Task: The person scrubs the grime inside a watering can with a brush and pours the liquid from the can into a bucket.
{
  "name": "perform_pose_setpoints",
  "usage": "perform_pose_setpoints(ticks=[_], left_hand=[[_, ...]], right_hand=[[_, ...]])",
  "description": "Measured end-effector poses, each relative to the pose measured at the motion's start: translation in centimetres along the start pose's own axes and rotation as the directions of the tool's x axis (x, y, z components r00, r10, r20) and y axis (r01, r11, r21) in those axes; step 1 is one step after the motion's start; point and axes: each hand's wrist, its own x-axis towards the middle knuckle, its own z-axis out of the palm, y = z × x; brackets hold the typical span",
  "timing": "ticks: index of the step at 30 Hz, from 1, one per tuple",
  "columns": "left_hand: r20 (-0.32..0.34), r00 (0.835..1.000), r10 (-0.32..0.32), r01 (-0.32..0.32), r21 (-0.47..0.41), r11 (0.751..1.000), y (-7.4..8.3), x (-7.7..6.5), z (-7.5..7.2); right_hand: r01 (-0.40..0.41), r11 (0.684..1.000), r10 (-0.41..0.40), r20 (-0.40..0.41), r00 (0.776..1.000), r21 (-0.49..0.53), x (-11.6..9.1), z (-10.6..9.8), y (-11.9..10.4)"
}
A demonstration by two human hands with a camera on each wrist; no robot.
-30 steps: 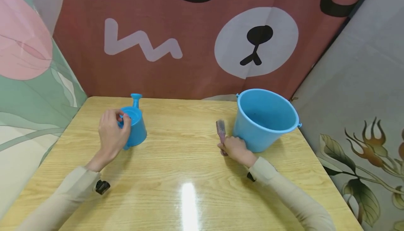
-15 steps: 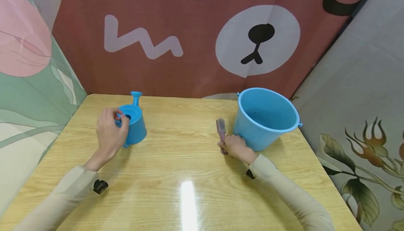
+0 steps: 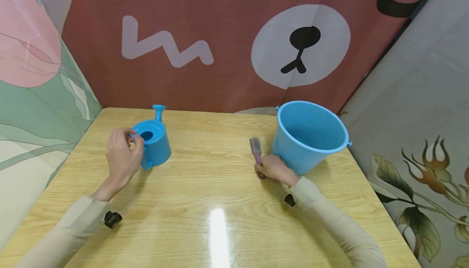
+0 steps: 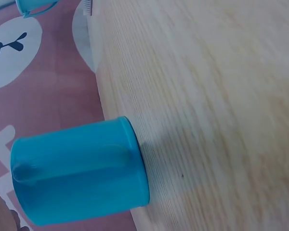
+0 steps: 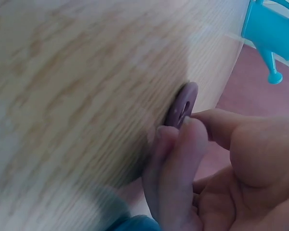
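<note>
A blue toy watering can (image 3: 159,148) stands upright at the table's left, its round top opening uncovered and its spout toward the wall. My left hand (image 3: 122,154) is just left of its rim, fingers loosely bent with nothing seen in them; whether the fingertips touch the can I cannot tell. In the left wrist view the can (image 4: 82,173) fills the lower left, with only a sliver of hand at the edge. My right hand (image 3: 272,167) pinches the handle of a small purple brush (image 3: 256,148), bristles pointing away. In the right wrist view the brush's holed handle end (image 5: 183,106) is close to the tabletop.
A large light blue bucket (image 3: 293,150) stands right beside my right hand, its mouth up. The wooden table (image 3: 205,178) meets a wall cloth (image 3: 227,93) with a bear print at the back. Printed cloths hang on both sides.
My left hand has drawn back to the left from over the watering can, uncovering its opening. The can stays in place. My right hand and the brush have hardly moved.
</note>
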Motion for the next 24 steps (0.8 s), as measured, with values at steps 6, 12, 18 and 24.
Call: perform_pose_setpoints(ticks=[6, 12, 18, 24], left_hand=[[0.03, 0.999, -0.015, 0.015, 0.0, 1.0, -0.16, -0.24, -0.26], [0.037, 0.998, -0.051, 0.051, 0.0, 0.999, -0.28, -0.56, -0.38], [0.056, 0.995, -0.079, 0.079, 0.004, 0.997, -0.36, -0.58, -0.67], [0.073, 0.994, -0.079, 0.078, 0.025, 0.997, -0.6, -0.69, -1.0]], right_hand=[[-0.035, 0.999, 0.034, 0.01, 0.999, 0.029, 0.36, 0.27, 0.17], [-0.109, 0.993, 0.109, 0.011, 0.994, 0.046, 0.46, 0.52, 0.27], [-0.134, 0.989, 0.136, -0.024, 0.99, 0.059, 0.47, 0.66, 0.24], [-0.094, 0.991, 0.098, -0.03, 0.995, 0.093, 0.24, 0.85, 0.09]])
